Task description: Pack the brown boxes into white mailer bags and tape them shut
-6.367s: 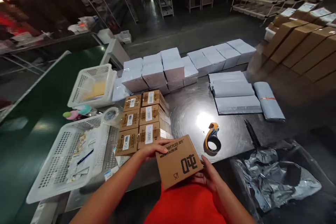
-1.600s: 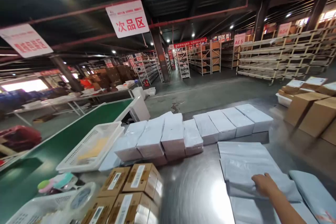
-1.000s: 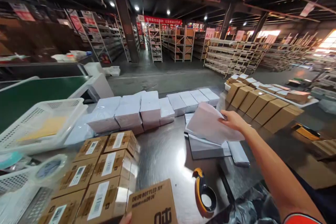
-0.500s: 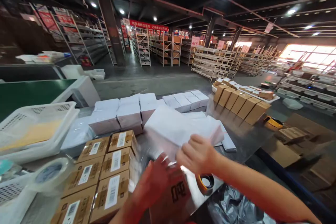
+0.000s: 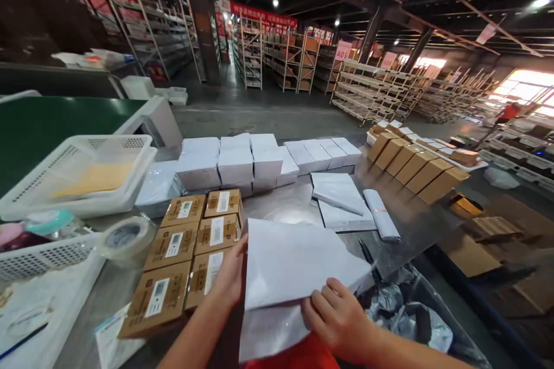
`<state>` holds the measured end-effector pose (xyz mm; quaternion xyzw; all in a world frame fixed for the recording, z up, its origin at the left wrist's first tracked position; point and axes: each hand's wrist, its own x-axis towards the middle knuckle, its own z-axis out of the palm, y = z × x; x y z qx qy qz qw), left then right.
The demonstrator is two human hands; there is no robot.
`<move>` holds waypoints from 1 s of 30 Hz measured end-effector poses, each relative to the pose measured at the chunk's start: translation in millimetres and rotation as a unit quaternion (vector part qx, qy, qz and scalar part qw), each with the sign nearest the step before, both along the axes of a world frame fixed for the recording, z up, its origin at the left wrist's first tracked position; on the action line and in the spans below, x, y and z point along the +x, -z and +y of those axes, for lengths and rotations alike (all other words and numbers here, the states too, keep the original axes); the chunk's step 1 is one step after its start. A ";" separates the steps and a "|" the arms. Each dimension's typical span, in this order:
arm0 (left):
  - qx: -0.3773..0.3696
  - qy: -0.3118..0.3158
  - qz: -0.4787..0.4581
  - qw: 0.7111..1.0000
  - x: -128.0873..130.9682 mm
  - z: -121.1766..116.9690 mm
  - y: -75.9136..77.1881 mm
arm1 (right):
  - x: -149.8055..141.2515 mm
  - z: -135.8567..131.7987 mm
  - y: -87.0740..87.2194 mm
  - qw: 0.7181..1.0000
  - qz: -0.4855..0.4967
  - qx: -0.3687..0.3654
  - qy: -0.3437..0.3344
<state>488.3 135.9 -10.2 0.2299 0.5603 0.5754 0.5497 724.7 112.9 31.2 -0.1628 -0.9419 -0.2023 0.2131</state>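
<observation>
A white mailing bag point(image 5: 294, 262) lies in front of me at the near edge of the metal table, bulging as if around a boxy shape I cannot see. My left hand point(image 5: 234, 268) holds its left edge, the fingers partly hidden behind it. At the lower right, my right hand point(image 5: 340, 314) has its fingers curled round the bag's near edge. Close to my left hand stand several small brown boxes point(image 5: 173, 245) with white barcode labels. Beyond the bag lie flat white mailing bags point(image 5: 340, 193) and a rolled white bundle point(image 5: 381, 213).
Stacks of white packets point(image 5: 236, 161) line the table's far side. A white basket point(image 5: 142, 155) and a clear tape roll point(image 5: 125, 236) are on the left. Brown boxes point(image 5: 415, 167) stand in a row at the right, above crumpled grey plastic point(image 5: 411, 317). Shelving point(image 5: 281, 55) fills the background.
The white bag has come down and nearer to me. My left hand has moved from the brown box to the bag's left edge. That box and the black-and-yellow tape roll no longer show.
</observation>
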 end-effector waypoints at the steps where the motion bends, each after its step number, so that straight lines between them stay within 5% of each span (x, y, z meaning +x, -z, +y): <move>1: 0.007 -0.050 0.049 0.998 -3.2 -3.4 -3.1 | -6.0 -3.2 12.7 1.000 0.010 -0.010 0.027; 3: 0.072 -0.079 0.241 0.965 -5.0 -14.4 -10.8 | -17.6 -6.9 35.0 0.997 0.025 -0.030 0.062; 4: 0.116 -0.035 0.361 0.925 -2.8 -20.6 -15.4 | -22.4 -7.6 43.8 0.996 0.033 -0.040 0.069; 6: 0.161 0.150 0.555 0.803 7.6 -30.5 -25.0 | -28.6 -7.0 55.7 0.995 0.040 -0.062 0.073; 8: 0.121 0.319 0.633 0.695 21.6 -33.6 -31.5 | -28.7 -4.5 61.7 0.994 0.050 -0.077 0.063; 10: 0.069 0.407 0.645 0.643 33.5 -31.0 -31.8 | -23.1 -0.4 65.0 0.992 0.068 -0.088 0.052; 14: 0.045 0.485 0.617 0.619 44.6 -23.4 -16.7 | -6.4 10.4 73.9 0.988 0.099 -0.110 0.048; 18: 0.032 0.451 0.659 0.602 52.3 -21.3 -1.9 | 1.7 16.7 87.7 0.985 0.126 -0.113 0.023; 24: 0.051 0.450 0.667 0.592 64.5 -21.8 -1.2 | 4.6 19.5 103.9 0.983 0.134 -0.126 0.012; 30: -0.009 0.448 0.709 0.545 76.4 -22.6 23.3 | 4.2 23.9 110.4 0.988 0.120 -0.102 0.005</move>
